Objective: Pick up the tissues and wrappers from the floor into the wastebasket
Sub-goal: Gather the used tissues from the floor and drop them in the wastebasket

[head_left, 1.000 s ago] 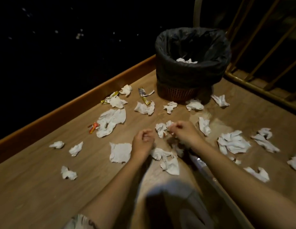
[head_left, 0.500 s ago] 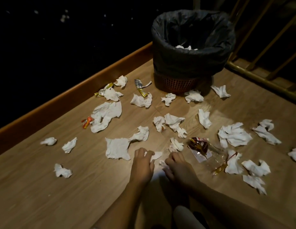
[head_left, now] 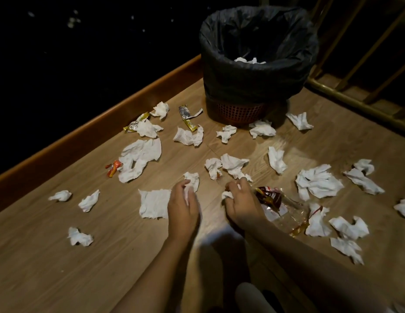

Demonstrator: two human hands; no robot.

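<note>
Several crumpled white tissues lie scattered over the wooden floor [head_left: 61,256]. My left hand [head_left: 182,205] is closed on a small white tissue [head_left: 192,180] beside a flat tissue [head_left: 152,203]. My right hand [head_left: 242,203] grips a crumpled tissue [head_left: 227,195] just left of a clear wrapper with a dark red label [head_left: 270,196]. The wastebasket [head_left: 255,64], lined with a black bag over a red mesh base, stands at the far side with tissues inside. Foil wrappers [head_left: 186,117] and an orange wrapper [head_left: 114,167] lie to the left.
A raised wooden border [head_left: 95,127] runs along the left edge of the floor, dark beyond it. A wooden railing [head_left: 355,102] stands at the right behind the basket. My knee [head_left: 249,297] shows at the bottom.
Both hands moved forward from near my knee onto tissues; the left closed on the small tissue, the right gathered one by the clear wrapper.
</note>
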